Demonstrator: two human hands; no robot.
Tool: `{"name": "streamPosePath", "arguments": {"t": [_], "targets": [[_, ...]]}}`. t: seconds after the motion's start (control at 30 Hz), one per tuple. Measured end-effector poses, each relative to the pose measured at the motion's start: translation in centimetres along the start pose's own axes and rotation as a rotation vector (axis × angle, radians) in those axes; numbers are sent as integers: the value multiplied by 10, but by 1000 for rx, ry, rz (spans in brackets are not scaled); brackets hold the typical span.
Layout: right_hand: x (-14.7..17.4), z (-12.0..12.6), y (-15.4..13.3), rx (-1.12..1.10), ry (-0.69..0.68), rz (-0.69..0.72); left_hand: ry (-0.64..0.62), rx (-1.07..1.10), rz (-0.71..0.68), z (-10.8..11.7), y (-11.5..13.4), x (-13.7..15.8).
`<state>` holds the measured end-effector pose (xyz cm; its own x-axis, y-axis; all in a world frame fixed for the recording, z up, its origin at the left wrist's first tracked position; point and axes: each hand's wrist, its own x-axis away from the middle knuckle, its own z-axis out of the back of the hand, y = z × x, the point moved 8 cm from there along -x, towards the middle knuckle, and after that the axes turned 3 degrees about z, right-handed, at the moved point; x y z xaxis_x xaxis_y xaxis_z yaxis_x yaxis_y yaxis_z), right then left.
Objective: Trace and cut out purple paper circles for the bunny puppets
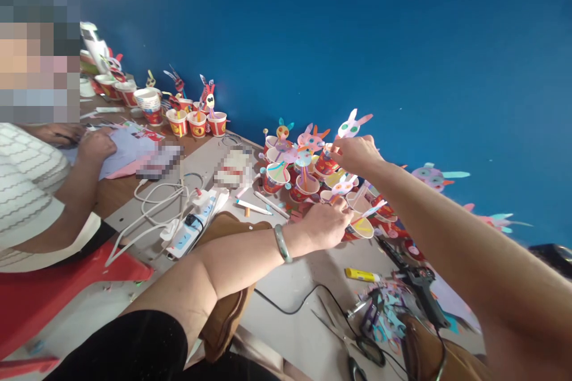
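Observation:
My left hand [325,225], with a jade-green bangle on its wrist, is closed at the near side of the cup group. Its fingers curl at the rim of a red paper cup with a yellowish inside [363,228]; a paper strip sticks up from that cup. Farther back, my right hand [361,153] bends down over another red paper cup [325,161], thumb and fingers at its rim. Just behind it rises a white paper rabbit head [349,126] with green eyes. Several cups with paper animal figures [277,176] crowd around both hands. The fingertips are partly hidden.
Scissors [344,338], a yellow glue stick [361,275], a black glue gun [420,286] and paper scraps [389,312] lie near me. A power strip [194,226] with white cables and markers [254,207] are left. A co-worker's hand [96,146] rests on paper. A blue wall stands behind.

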<state>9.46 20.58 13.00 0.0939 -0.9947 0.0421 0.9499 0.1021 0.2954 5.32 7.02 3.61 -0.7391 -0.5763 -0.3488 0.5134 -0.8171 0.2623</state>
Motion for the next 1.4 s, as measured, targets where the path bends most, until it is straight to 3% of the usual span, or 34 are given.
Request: {"name": "streamPosePath", "arguments": {"t": [0.77,1.4], "targets": [[-3,1,5,-32,79,-1,-24,13,7,1,1,1],[-4,1,2,-9,13,-23,9,-1,-6,-2,1,1]]}}
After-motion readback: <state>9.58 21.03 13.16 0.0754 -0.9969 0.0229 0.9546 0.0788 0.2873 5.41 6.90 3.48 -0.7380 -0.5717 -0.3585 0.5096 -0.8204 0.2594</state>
